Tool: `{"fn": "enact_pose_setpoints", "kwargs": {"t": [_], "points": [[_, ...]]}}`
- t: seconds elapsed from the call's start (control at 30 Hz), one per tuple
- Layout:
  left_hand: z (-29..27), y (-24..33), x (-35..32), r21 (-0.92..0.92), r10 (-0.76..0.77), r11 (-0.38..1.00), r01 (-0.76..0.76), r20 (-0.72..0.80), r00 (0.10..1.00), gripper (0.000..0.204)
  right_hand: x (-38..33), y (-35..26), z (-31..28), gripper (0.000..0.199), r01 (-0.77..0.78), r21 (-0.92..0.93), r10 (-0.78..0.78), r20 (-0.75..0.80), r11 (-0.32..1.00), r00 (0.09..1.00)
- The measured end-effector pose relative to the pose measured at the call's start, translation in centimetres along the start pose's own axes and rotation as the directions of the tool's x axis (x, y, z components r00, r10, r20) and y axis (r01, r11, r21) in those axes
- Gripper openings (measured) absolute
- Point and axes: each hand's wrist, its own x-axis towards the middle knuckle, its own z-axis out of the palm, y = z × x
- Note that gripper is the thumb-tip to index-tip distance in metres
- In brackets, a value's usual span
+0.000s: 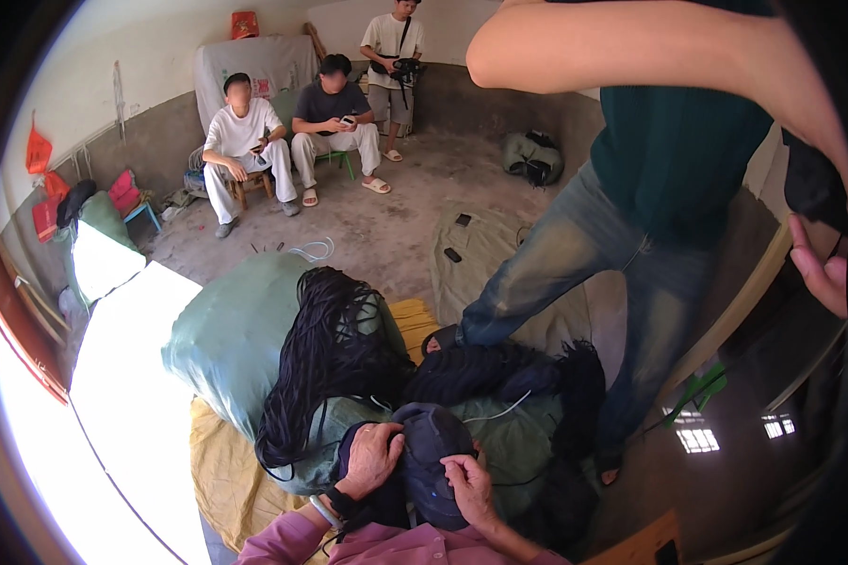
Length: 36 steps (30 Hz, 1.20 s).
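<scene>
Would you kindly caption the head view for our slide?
Both hands, left hand and right hand, grip a dark bundle beside black cords.

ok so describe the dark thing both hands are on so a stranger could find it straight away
Start at the big green sack in the middle of the floor, with black cords draped over it. Come down to the picture's lower edge, where the left hand and right hand meet. Between them is the dark cap: smooth, rounded navy cloth, unlike the stringy cords around it.
</scene>
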Motion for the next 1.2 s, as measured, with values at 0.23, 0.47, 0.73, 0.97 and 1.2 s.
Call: {"fn": "enact_pose_setpoints", "kwargs": {"t": [0.23,0.47,0.73,0.97,1.2], "points": [[0.1,-0.3,0.2,0.015,-0.023,1.000,0.022,0.027,0.999,0.026,0.2,0.2,-0.1,0.017,-0.017,-0.015,0.017,-0.007,1.000,1.000],[0.2,-0.3,0.3,0.025,0.004,1.000,-0.005,0.016,1.000,0.026,0.2,-0.1,-0.3,0.017,-0.010,-0.022,0.010,-0.016,1.000,1.000],[0.2,-0.3,0.1,0.018,-0.005,1.000,0.005,0.017,1.000,0.026,0.1,0.4,-0.3,0.018,-0.011,0.027,0.012,-0.006,1.000,1.000],[0.4,-0.4,0.2,0.014,0.001,1.000,-0.001,0.019,1.000,0.026,0.3,0.7,-0.5,0.018,-0.012,0.028,0.012,0.009,1.000,1.000],[0.3,0.0,0.8,-0.004,0.010,1.000,-0.010,0.017,1.000,0.026,0.1,0.0,-0.6,0.016,-0.032,0.038,0.032,0.000,0.999,0.999]]}}
